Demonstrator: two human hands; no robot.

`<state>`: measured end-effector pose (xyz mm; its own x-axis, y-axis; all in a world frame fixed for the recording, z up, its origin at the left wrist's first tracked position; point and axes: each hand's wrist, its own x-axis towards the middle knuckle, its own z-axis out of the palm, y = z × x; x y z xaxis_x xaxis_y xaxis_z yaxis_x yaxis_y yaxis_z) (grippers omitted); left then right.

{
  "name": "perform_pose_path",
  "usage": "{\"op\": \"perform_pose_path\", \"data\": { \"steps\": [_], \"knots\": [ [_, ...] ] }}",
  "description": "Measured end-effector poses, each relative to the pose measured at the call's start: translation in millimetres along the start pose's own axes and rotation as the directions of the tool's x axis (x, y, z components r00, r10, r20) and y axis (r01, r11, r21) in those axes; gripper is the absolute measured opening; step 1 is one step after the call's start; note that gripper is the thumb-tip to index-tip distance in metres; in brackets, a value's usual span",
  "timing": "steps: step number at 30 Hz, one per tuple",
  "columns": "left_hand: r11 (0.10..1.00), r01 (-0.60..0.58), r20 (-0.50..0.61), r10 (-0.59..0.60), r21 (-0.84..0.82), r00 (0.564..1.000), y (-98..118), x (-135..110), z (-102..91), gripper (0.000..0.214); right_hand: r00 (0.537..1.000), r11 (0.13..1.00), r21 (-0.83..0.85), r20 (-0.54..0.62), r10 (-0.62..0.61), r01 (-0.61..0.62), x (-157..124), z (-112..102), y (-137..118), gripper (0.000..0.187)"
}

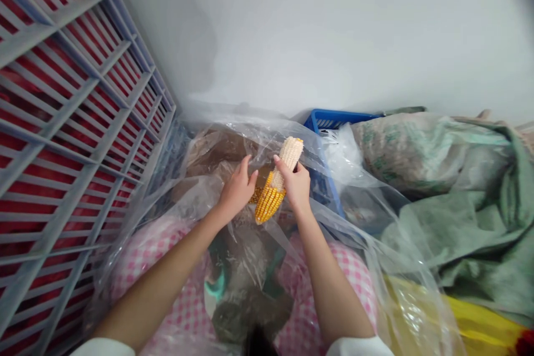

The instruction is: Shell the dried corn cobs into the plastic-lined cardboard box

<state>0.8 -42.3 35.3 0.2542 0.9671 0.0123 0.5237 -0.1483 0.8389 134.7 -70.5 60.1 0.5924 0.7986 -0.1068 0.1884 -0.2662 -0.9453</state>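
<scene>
lap: pink checked cloth (pixel 167 250) under a clear plastic sheet (pixel 250 256), nearest the camera.
right hand (pixel 297 184): closed around the corn cob (pixel 278 181) at mid-length, thumb up on the stripped part.
left hand (pixel 238 189): fingers curled loosely, touching the cob's yellow end from the left; holds nothing that shows.
cob axis: tilted, bare white end up and away, kernel end down toward the lap.
nearer hand: right has the cob; left just beside the kernels.
left side: grey slatted crate (pixel 75 122) with red inside.
far: blue crate (pixel 334 120), green sacks (pixel 438 156), white wall (pixel 334 28).
</scene>
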Motion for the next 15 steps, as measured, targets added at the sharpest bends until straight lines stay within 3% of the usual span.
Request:
{"op": "perform_pose_path", "data": {
  "steps": [1,3,5,7,9,11,12,13,15],
  "knots": [
    [0.997,0.030,0.018,-0.029,-0.069,0.999,0,1,0.9,0.045,1.000,1.000,0.006,0.011,-0.008,0.008,0,0,1,0.046],
    [0.958,0.137,0.179,-0.093,-0.250,0.979,1,1,4.1,0.049,0.999,0.999,0.026,0.042,-0.022,0.021,0,1,2,0.045],
    [0.878,0.256,0.367,-0.100,-0.404,0.925,5,-2,8.4,0.057,0.997,0.996,0.083,0.075,-0.023,0.016,-1,3,4,0.044],
    [0.774,0.366,0.485,-0.088,-0.517,0.870,10,-6,12.5,0.059,0.992,0.982,0.187,0.123,0.001,-0.024,-1,6,4,0.045],
    [0.637,0.533,0.619,-0.110,-0.557,0.778,15,-12,16.0,0.064,0.983,0.949,0.302,0.180,0.034,-0.088,-2,8,4,0.047],
    [0.514,0.698,0.747,-0.154,-0.499,0.647,18,-16,19.5,0.072,0.974,0.921,0.365,0.218,0.060,-0.138,-1,8,3,0.050],
    [0.486,0.733,0.761,-0.189,-0.476,0.620,18,-18,21.4,0.075,0.974,0.919,0.366,0.215,0.066,-0.143,-1,7,3,0.051],
    [0.486,0.728,0.731,-0.234,-0.483,0.641,17,-19,23.6,0.076,0.978,0.928,0.347,0.196,0.068,-0.134,-1,6,3,0.053],
    [0.569,0.605,0.536,-0.311,-0.557,0.785,14,-20,27.6,0.071,0.990,0.962,0.261,0.135,0.049,-0.083,-3,6,4,0.057]
  ]
}}
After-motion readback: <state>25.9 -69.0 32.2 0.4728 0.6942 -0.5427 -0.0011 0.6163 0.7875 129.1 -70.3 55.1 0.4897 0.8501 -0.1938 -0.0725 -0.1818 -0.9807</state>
